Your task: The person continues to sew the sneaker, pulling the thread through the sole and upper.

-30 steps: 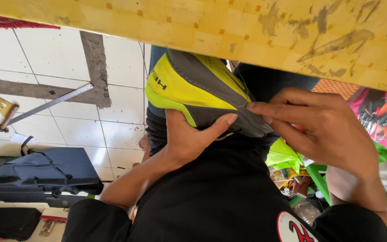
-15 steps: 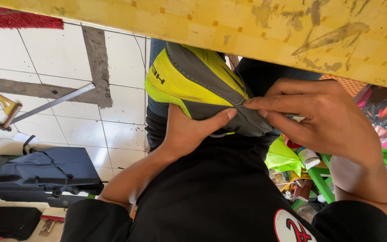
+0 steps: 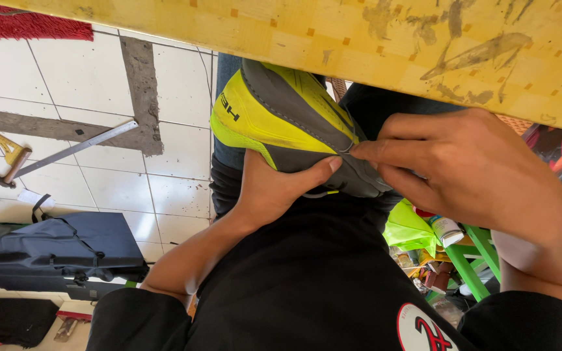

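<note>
As both hands (image 3: pixel 385 175) grip it, the shoe (image 3: pixel 281 123) rests between them.

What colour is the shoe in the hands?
The shoe is bright neon yellow with grey panels, seen clearly in the head view.

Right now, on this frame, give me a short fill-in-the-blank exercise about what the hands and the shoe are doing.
1. The left hand cups the shoe from ____.
2. The shoe's upper is grey and ____.
3. The right hand pinches the shoe's ____ part with its fingertips.
4. On the tiled floor to the left lies a long metal ____.

Missing words: below; yellow; grey; ruler
</note>
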